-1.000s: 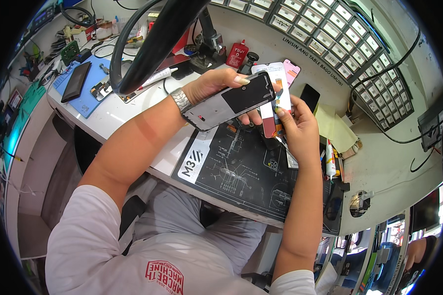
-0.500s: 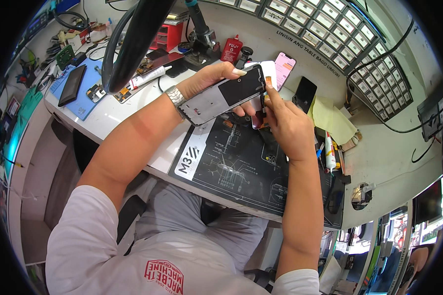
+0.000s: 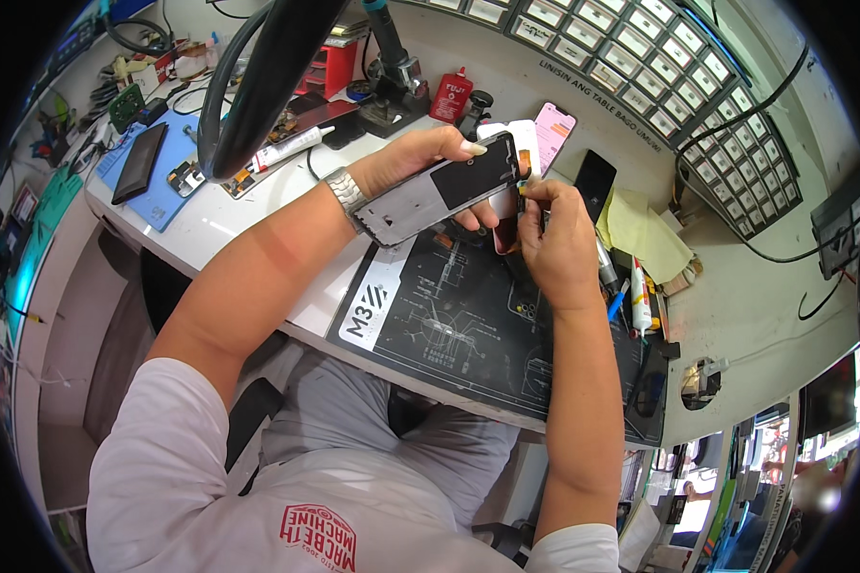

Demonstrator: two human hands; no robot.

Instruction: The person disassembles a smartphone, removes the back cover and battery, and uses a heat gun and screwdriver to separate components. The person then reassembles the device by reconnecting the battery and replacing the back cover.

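My left hand (image 3: 420, 160) grips a phone screen (image 3: 420, 205), tilted above the work mat, with its grey and black inner side up. The thumb lies along its far edge, and some fingertips show past the near edge. A small orange-brown flex cable (image 3: 525, 163) shows by the screen's right end. Close to that end, my right hand (image 3: 559, 229) is closed in a pinch. Something small and dark is at its fingertips, too hidden to name. Below and between the hands, a phone part with a reddish sheen (image 3: 505, 236) is partly covered.
Under my hands lies a black printed work mat (image 3: 430, 334). Beyond them are a lit pink-screened phone (image 3: 552, 134), a dark phone (image 3: 594, 181) and a red bottle (image 3: 450, 95). Yellow paper (image 3: 645, 229) and a white tube (image 3: 640, 296) sit right. A black microscope arm (image 3: 268, 86) overhangs the left.
My right hand has drawn back slightly from the screen's end, and its stretched index finger has bent into a pinch. The left hand and the screen have barely shifted.
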